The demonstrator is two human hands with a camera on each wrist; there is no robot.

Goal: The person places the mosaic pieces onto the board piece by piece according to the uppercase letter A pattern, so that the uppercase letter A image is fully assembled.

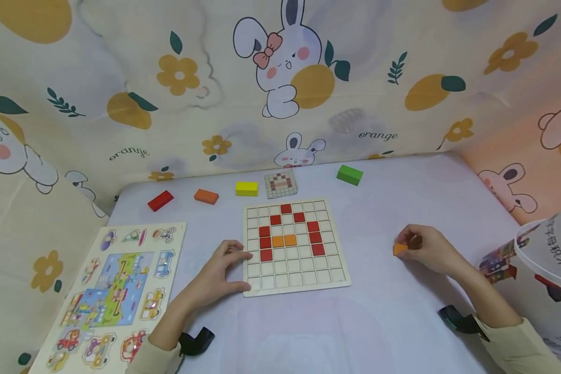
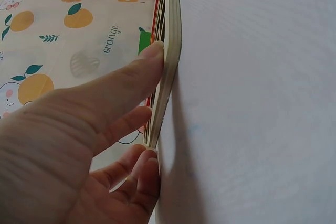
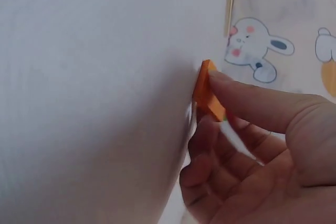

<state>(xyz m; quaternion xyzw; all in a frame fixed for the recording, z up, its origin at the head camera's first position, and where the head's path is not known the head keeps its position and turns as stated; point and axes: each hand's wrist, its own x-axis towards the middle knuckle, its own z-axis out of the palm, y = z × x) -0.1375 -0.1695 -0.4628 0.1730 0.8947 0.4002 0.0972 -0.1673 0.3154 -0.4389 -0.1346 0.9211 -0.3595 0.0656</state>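
A square cream grid board [image 1: 304, 279] lies in the middle of the table, with red tiles [image 1: 265, 231] in an arch-like pattern and two orange tiles [image 1: 290, 240] side by side inside it. Along its left edge, my left hand [image 1: 217, 272] rests with thumb and fingertips touching the rim; the left wrist view shows the thumb [image 2: 152, 51] against the board's edge [image 2: 170, 61]. To the right of the board, my right hand [image 1: 430, 249] pinches a small orange tile [image 3: 209, 90] between thumb and fingers, low over the white tabletop.
Behind the board lie a small pattern card [image 1: 281, 184] and red [image 1: 160, 200], orange [image 1: 206, 196], yellow [image 1: 246, 188] and green [image 1: 350, 175] blocks. A picture puzzle board [image 1: 175, 249] lies at left. A white printed bucket [image 1: 537, 296] stands beside the right forearm.
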